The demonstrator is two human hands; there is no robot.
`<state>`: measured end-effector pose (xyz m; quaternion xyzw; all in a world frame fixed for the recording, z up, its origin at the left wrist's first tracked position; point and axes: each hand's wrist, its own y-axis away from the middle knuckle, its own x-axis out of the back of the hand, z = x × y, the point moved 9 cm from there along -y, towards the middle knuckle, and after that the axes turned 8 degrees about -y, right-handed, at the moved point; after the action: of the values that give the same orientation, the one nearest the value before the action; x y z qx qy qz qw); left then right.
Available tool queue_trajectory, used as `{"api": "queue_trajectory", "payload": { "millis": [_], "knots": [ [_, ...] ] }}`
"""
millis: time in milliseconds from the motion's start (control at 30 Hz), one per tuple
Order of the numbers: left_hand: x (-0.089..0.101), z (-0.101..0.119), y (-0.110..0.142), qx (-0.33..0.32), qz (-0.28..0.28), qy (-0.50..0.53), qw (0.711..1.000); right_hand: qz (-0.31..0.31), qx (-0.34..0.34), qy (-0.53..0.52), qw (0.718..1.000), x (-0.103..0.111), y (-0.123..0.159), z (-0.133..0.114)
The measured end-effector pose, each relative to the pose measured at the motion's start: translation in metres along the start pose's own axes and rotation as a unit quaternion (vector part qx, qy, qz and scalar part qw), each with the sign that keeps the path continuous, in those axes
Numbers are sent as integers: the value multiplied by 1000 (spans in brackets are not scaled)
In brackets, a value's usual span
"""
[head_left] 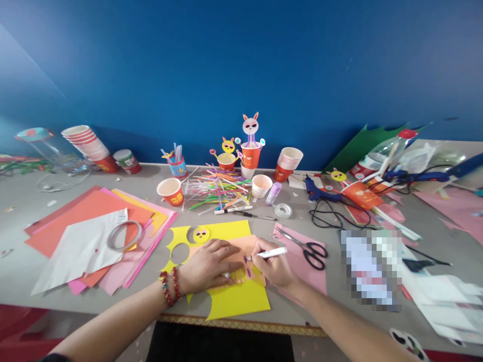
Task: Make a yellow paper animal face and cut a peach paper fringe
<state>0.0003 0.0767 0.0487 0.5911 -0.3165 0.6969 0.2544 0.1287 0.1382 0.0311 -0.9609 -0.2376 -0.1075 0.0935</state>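
My right hand (pixel 273 266) grips a white marker (pixel 274 252), its tip low over a peach paper sheet (pixel 247 243) with small purple shapes on it. Fingers stretched out, my left hand (pixel 211 264) lies flat on the same sheet and partly hides it. Beneath both is yellow paper (pixel 241 304) with round cut-outs. A yellow disc with a drawn face (pixel 201 235) rests just above my left hand. Black-handled scissors (pixel 309 249) lie on pink paper (pixel 302 274) to the right of my right hand.
Coloured paper sheets (pixel 90 216) and a tape roll (pixel 124 235) lie at left. Behind are a pile of plastic strips (pixel 219 188), paper cups (pixel 170 192), and a cup figure with a rabbit head (pixel 250 125). A blue glue gun (pixel 319 191) and its cord lie at right.
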Motion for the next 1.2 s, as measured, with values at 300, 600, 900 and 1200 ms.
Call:
{"api": "queue_trajectory", "payload": {
  "millis": [300,600,900,1200],
  "knots": [
    [2,1,0,0,4,-1,1000,1,12,8,1000,1,-2,-4],
    [2,1,0,-3,12,-7,1000,2,5,8,1000,0,-1,-2],
    [2,1,-1,-1,6,-4,1000,-6,7,5,1000,-1,-1,-3],
    [3,1,0,-3,14,-3,1000,-2,8,6,1000,0,-1,-5]
  ]
}}
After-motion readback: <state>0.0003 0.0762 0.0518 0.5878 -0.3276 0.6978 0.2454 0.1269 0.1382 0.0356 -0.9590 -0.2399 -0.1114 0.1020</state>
